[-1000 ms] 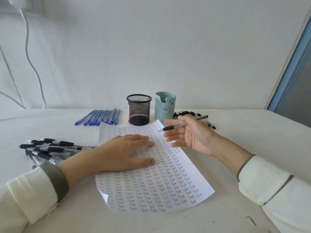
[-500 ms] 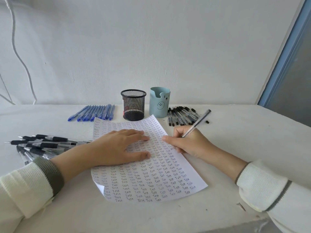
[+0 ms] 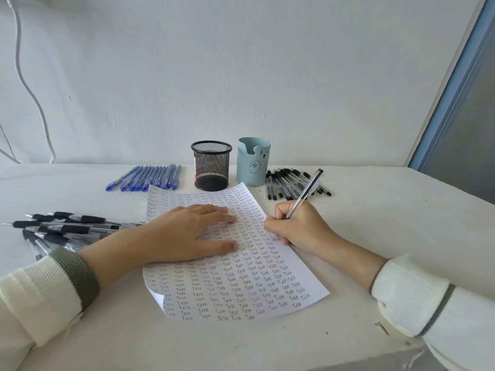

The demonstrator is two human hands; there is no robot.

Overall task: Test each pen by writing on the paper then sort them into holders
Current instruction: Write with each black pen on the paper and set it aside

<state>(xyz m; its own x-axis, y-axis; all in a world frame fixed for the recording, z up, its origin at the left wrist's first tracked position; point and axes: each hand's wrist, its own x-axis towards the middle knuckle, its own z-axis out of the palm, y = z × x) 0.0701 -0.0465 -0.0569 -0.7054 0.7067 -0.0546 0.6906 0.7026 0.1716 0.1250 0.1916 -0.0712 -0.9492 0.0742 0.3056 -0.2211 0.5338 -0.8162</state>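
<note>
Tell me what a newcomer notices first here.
The paper in the middle, crammed with rows of "Test", stands out first; the left hand presses it flat while the right hand writes with a pen at its right edge. Behind it stand a black mesh holder and a blue bear holder.

The left hand lies palm down, flat on the upper left part of the sheet of paper. Its fingers are straight and close together, pointing toward the sheet's right edge. The thumb is spread apart from them, tip on the sheet, nearer the person. The left forearm is bare and crosses the sheet's left edge. The left sleeve is cream knit with a grey-green cuff.

The right hand sits at the sheet's right edge, fingers curled round a clear pen in a writing grip. The pen tip is on the sheet; the back end tilts up and away. The right forearm runs off right of the sheet. The right sleeve matches.
</note>
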